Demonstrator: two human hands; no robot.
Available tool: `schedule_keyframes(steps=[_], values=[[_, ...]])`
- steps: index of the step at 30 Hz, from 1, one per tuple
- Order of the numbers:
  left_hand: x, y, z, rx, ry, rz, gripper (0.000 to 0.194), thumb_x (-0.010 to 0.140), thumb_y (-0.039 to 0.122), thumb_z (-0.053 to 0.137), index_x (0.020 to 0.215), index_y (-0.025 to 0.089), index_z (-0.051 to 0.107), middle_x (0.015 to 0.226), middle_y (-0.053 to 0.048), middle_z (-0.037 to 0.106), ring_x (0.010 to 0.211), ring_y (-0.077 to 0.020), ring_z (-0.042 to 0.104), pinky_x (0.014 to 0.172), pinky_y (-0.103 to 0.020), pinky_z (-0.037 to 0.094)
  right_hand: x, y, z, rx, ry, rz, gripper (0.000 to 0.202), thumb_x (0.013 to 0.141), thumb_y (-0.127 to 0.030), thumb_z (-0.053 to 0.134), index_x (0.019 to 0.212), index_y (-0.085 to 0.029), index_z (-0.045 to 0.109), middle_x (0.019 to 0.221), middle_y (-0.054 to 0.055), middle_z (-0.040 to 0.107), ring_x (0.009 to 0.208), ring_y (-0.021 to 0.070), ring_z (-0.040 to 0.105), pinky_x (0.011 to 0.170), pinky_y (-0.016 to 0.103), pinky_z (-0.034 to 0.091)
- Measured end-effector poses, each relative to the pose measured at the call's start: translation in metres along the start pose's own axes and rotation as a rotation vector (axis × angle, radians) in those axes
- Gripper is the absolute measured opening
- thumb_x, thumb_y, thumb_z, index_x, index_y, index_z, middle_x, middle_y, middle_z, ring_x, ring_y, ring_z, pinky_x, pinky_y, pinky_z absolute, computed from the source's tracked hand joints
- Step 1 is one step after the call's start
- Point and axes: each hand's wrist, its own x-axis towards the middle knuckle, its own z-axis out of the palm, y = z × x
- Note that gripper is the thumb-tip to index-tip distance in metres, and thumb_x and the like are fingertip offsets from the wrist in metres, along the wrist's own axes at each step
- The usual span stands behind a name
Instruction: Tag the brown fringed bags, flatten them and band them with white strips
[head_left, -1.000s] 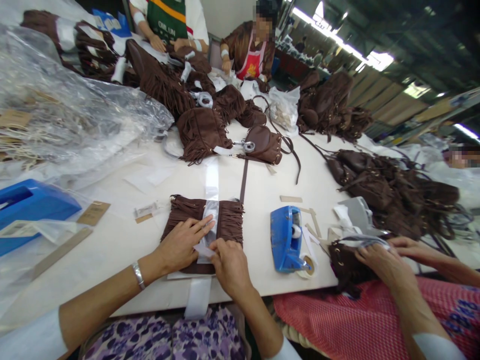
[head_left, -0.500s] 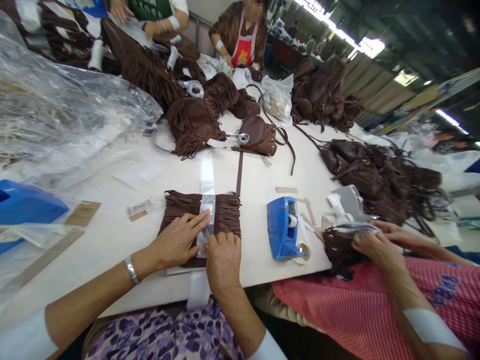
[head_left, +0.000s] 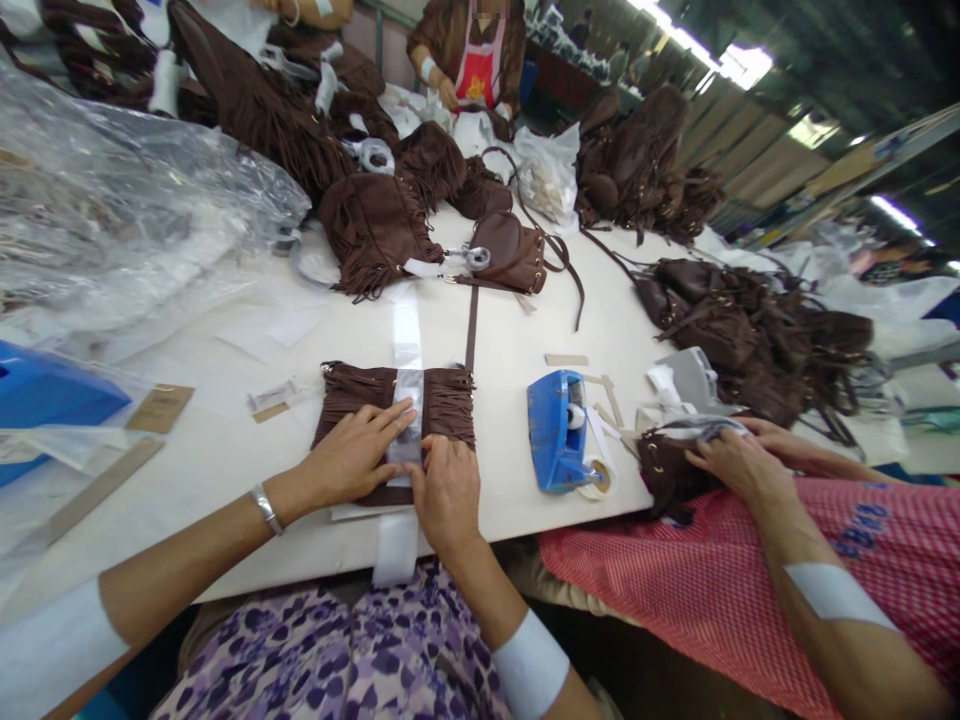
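Note:
In front of me a dark brown fringed bag (head_left: 448, 395) lies flat on the white table. A shiny pale strip (head_left: 407, 335) runs lengthwise beneath and over its middle, and its near end hangs past the table edge. My left hand (head_left: 349, 455) rests flat on the bag, fingertips stretched across the strip. Beside it, my right hand (head_left: 450, 495) is closed, its curled fingers pressed down at the strip's right side with the thumb against the strip. Whatever those fingers may pinch is hidden. A thin brown strap (head_left: 472, 325) extends away from the bag's far edge.
A blue tape dispenser (head_left: 555, 430) stands to the right. Beyond it, a co-worker's hands (head_left: 739, 460) handle another brown bag (head_left: 664, 465). Brown bags (head_left: 379, 230) are heaped across the table's far side. Clear plastic (head_left: 150, 190) piles up on the left, near a blue object (head_left: 56, 405).
The view has tilted slightly, so the table sits a little higher in it. My right thumb has moved slightly left against the strip; my left hand stays flat on the bag.

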Motion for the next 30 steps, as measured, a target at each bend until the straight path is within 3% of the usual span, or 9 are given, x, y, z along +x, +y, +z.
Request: schedule_keyframes(steps=[3, 6, 9, 12, 16, 21, 26, 30], values=[[-0.001, 0.0, 0.001, 0.003, -0.001, 0.013, 0.077, 0.088, 0.043, 0.059, 0.155, 0.025, 0.025, 0.165, -0.003, 0.024, 0.126, -0.0298, 0.045, 0.103, -0.042, 0.039, -0.034, 0.013, -0.012, 0.083, 0.035, -0.205, 0.013, 0.099, -0.021, 0.051, 0.11, -0.017, 0.057, 0.101, 0.008, 0.066, 0.101, 0.023, 0.055, 0.091, 0.039, 0.047], [-0.002, -0.001, 0.001, 0.011, -0.002, 0.017, 0.079, 0.087, 0.045, 0.059, 0.155, 0.026, 0.023, 0.165, -0.004, 0.024, 0.126, -0.0298, 0.045, 0.104, -0.042, 0.038, -0.075, 0.033, -0.015, 0.03, -0.097, -0.548, 0.025, 0.099, -0.016, 0.047, 0.121, -0.019, 0.058, 0.126, 0.01, 0.062, 0.125, 0.0253, 0.048, 0.105, 0.044, 0.042], [-0.003, -0.001, 0.001, 0.026, -0.011, 0.02, 0.079, 0.088, 0.046, 0.057, 0.156, 0.026, 0.022, 0.165, -0.005, 0.024, 0.124, -0.0298, 0.047, 0.104, -0.042, 0.037, -0.097, 0.052, -0.001, -0.068, -0.217, -0.769, 0.028, 0.099, -0.019, 0.049, 0.125, -0.019, 0.058, 0.143, 0.01, 0.053, 0.134, 0.0275, 0.042, 0.108, 0.047, 0.04], [-0.003, -0.001, 0.001, 0.029, -0.027, 0.02, 0.08, 0.087, 0.047, 0.057, 0.156, 0.026, 0.023, 0.166, -0.005, 0.022, 0.124, -0.0302, 0.047, 0.105, -0.042, 0.036, -0.096, 0.064, 0.016, -0.104, -0.172, -0.865, 0.026, 0.098, -0.021, 0.053, 0.123, -0.019, 0.06, 0.136, 0.009, 0.059, 0.124, 0.0257, 0.05, 0.101, 0.043, 0.045], [-0.001, -0.002, 0.001, 0.023, -0.033, 0.018, 0.081, 0.086, 0.048, 0.059, 0.155, 0.025, 0.025, 0.166, -0.005, 0.022, 0.123, -0.0304, 0.048, 0.106, -0.041, 0.035, -0.087, 0.064, 0.018, -0.052, -0.121, -0.893, 0.023, 0.097, -0.021, 0.056, 0.12, -0.02, 0.061, 0.128, 0.008, 0.065, 0.115, 0.0219, 0.054, 0.094, 0.039, 0.047], [-0.001, -0.002, -0.002, 0.031, -0.023, 0.025, 0.077, 0.088, 0.048, 0.056, 0.155, 0.025, 0.026, 0.165, -0.005, 0.024, 0.122, -0.0292, 0.049, 0.105, -0.039, 0.035, -0.088, 0.052, 0.004, 0.071, -0.167, -0.785, 0.02, 0.1, -0.02, 0.051, 0.116, -0.021, 0.062, 0.118, 0.007, 0.07, 0.101, 0.0188, 0.058, 0.086, 0.035, 0.049], [-0.002, 0.002, -0.005, 0.036, -0.007, 0.024, 0.076, 0.089, 0.045, 0.055, 0.156, 0.025, 0.024, 0.165, -0.007, 0.024, 0.121, -0.029, 0.051, 0.104, -0.04, 0.037, -0.086, 0.045, 0.004, 0.18, -0.214, -0.723, 0.018, 0.1, -0.015, 0.046, 0.095, -0.019, 0.063, 0.097, 0.005, 0.07, 0.084, 0.0163, 0.057, 0.08, 0.029, 0.048], [-0.002, 0.002, -0.007, 0.032, -0.005, 0.026, 0.076, 0.09, 0.044, 0.056, 0.156, 0.026, 0.024, 0.165, -0.008, 0.025, 0.119, -0.0287, 0.054, 0.102, -0.04, 0.038, -0.08, 0.045, 0.006, 0.135, -0.224, -0.725, 0.02, 0.1, -0.017, 0.046, 0.086, -0.02, 0.061, 0.089, 0.004, 0.067, 0.081, 0.0169, 0.055, 0.075, 0.029, 0.046]])
